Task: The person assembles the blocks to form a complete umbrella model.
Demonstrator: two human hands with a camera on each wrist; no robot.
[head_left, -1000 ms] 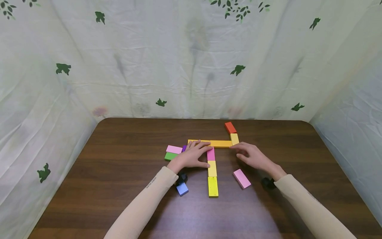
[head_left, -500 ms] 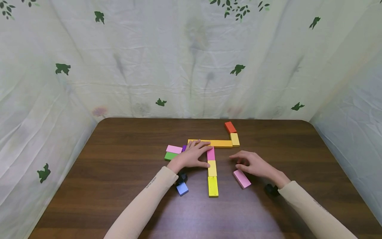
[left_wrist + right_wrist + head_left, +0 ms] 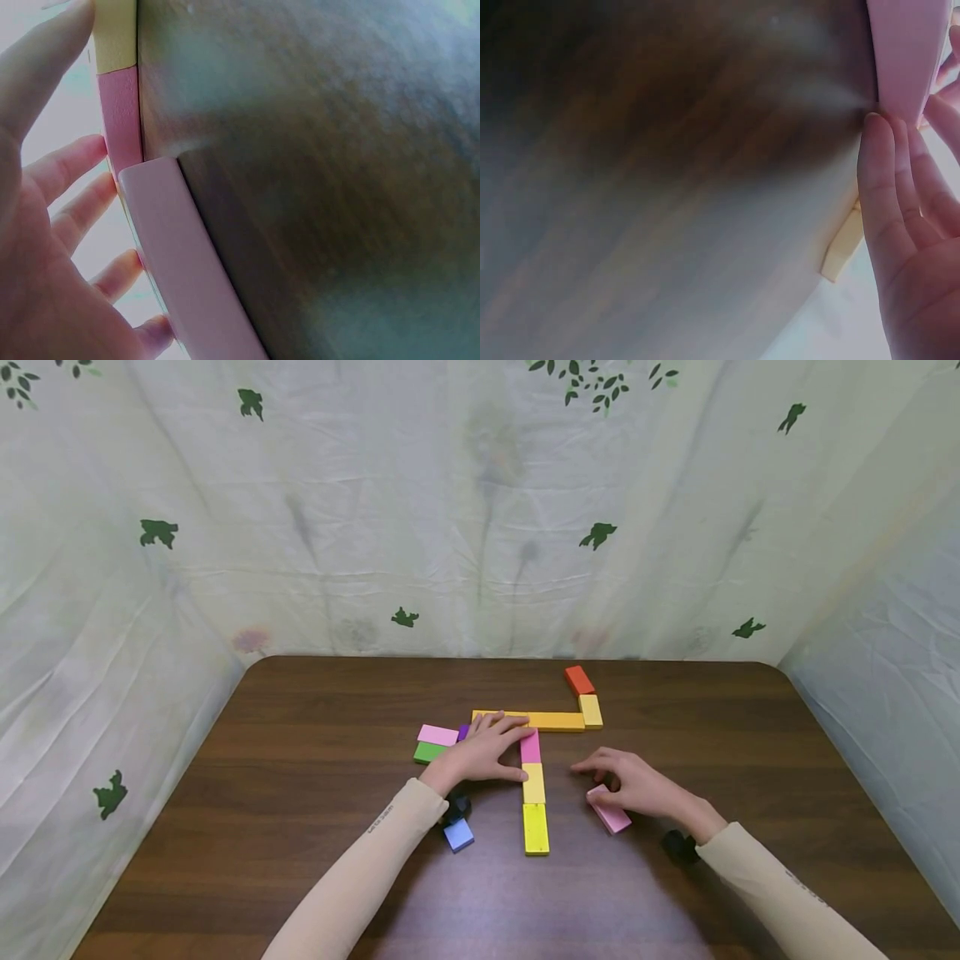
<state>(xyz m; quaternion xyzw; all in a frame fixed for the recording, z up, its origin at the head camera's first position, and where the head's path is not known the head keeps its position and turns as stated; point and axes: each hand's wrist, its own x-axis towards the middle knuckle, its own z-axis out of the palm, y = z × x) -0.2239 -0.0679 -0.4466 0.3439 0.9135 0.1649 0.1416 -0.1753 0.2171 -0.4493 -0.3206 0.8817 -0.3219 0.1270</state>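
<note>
My left hand [image 3: 486, 753] lies with spread fingers over the orange bar [image 3: 558, 722] and the dark pink block [image 3: 530, 747]. Its thumb is at the edge of a pale yellow block [image 3: 533, 785]. In the left wrist view, fingertips stand along the dark pink block and a lilac-looking block [image 3: 187, 255]. My right hand [image 3: 637, 782] is at a loose pale pink block [image 3: 613, 818], with the thumb over its far left corner. The right wrist view shows nearly straight fingers at the end of this pale pink block.
A bright yellow block [image 3: 536, 831] ends the row nearest me. Beyond the bar's right end sit a cream block [image 3: 591, 712] and a red block [image 3: 579, 680]. Left of my left hand are a light pink block [image 3: 437, 735], a green block [image 3: 429, 752] and a blue block [image 3: 459, 836].
My right hand has left the right end of the orange bar and come nearer me, down to the loose pale pink block. The left hand has stayed in place.
</note>
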